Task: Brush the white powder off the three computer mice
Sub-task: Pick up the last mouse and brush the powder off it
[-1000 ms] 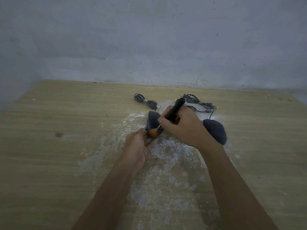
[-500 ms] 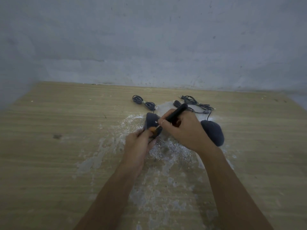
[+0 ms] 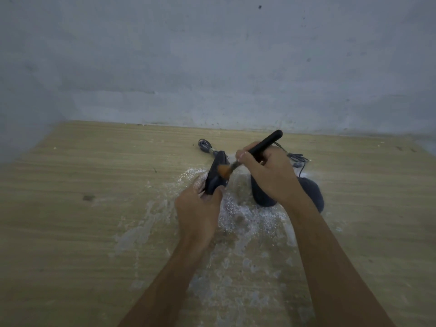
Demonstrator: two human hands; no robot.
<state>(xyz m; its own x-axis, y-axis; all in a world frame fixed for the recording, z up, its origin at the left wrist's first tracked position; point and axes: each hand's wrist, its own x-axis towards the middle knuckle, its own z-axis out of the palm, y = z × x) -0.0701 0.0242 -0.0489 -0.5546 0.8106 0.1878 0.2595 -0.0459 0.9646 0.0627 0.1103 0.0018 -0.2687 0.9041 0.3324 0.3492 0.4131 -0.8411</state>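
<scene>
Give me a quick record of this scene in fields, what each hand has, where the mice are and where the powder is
left hand: holds one black mouse tilted up off the table
right hand: grips a black-handled brush, bristles on the held mouse
other mice: two dark ones on the table, partly behind the right arm
white powder: scattered on the wooden table under and around the hands
cables: coiled near the wall

Left hand [image 3: 197, 208] now tipping the dark wired computer mouse [image 3: 215, 175] up off the tabletop, right hand [image 3: 269, 173] raised, black-handled brush's orange bristles [image 3: 224, 170] shifted onto the mouse's upper face
</scene>
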